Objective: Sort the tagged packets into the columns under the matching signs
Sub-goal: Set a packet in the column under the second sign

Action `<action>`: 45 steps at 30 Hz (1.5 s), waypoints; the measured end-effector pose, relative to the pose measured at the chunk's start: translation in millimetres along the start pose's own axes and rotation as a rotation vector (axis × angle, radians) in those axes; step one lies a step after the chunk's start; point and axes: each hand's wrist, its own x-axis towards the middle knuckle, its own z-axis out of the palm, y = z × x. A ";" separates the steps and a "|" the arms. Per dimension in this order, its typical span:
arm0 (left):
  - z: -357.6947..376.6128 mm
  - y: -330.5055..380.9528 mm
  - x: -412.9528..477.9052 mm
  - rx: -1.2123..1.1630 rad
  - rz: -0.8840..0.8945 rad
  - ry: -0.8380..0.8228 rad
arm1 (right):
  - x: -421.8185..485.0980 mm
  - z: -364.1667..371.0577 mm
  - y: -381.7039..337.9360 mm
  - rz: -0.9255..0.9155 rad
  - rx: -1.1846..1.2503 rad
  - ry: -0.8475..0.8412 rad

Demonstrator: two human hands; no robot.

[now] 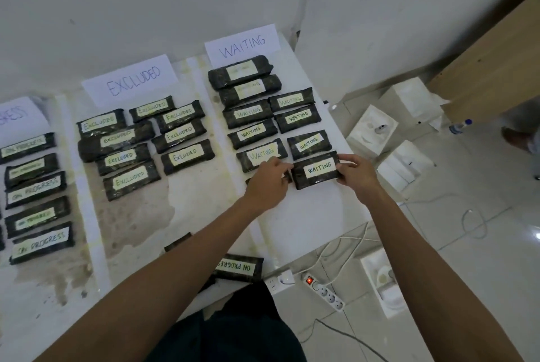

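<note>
Black pkt (317,170) in L hand (267,186) & R hand (355,176), next pkt (308,143) beyond.

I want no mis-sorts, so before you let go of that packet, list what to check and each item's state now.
1. Tag on the held packet reads WAITING: ok.
2. It is in the column under the WAITING sign: ok.
3. The right hand grips its right end: ok.
4. The left hand is at its left end; grip: cannot tell.
5. Tag of the hidden packet under the left hand: cannot tell.
6. The ON PROGRESS packet lies at the near edge, outside its column: not ok.
</note>
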 end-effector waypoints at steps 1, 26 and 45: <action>4.4 1.6 5.3 0.065 0.037 -0.016 | 8.2 -1.6 4.5 0.014 -0.002 0.021; -14.2 -15.9 -50.4 0.315 0.122 -0.008 | -56.9 49.4 15.2 -0.496 -0.579 -0.079; -18.8 -95.2 -206.3 0.072 -0.208 0.058 | -173.0 155.0 92.2 -0.768 -1.376 -0.446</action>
